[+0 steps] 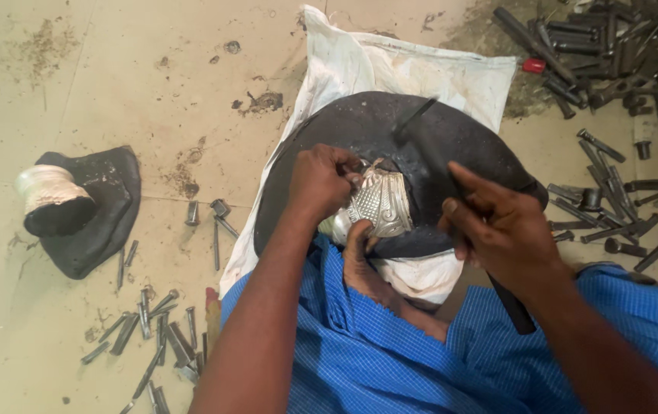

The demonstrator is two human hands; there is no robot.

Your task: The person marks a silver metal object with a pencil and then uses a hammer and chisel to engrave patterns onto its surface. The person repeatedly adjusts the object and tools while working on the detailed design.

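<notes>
The left hand is closed, fingertips pinched on the upper edge of a patterned silver metal piece that lies on a black dome-shaped block set on a white cloth. The right hand, just right of the piece, is clamped around a dark hammer handle. Loose metal punches lie scattered on the floor.

Two hands work here, the left hand and the right hand. One embossed silver piece sits on one black dome, over one white cloth. One second silver piece rests on one black lump. The steel punches are too many to count.
</notes>
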